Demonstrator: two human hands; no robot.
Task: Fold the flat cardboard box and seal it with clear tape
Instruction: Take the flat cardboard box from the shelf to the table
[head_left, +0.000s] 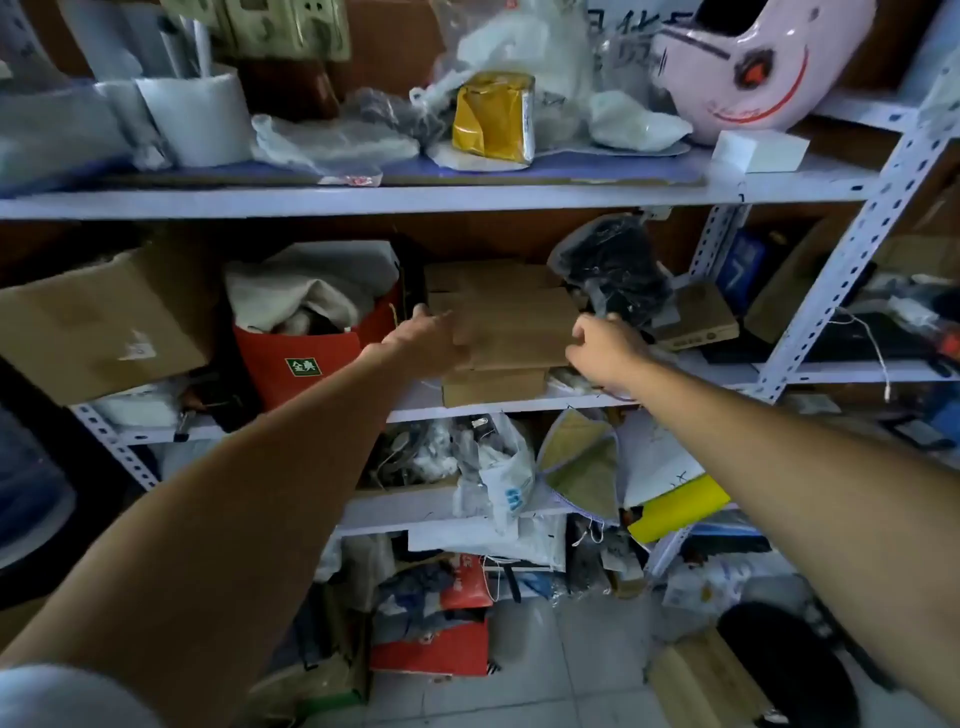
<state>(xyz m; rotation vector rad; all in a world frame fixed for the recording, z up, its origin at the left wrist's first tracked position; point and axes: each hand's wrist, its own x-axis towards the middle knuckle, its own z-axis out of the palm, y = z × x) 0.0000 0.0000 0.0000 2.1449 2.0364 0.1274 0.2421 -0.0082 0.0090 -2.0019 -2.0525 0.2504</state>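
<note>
While both our arms reach forward to the middle shelf (519, 402) of a white metal rack, our hands meet a stack of flat cardboard boxes (511, 322) lying there between a red bag (306, 364) stuffed with cloth and a black plastic-wrapped bundle (615, 270). Our left hand (434, 338) lies against the stack's left edge with its fingers stretched toward the back, though we cannot tell whether they grip, and our right hand (605, 348) touches the right edge with fingers curled at the cardboard. Above, the upper shelf carries a yellow packet (493, 122) and a pink helmet (748, 62).
</note>
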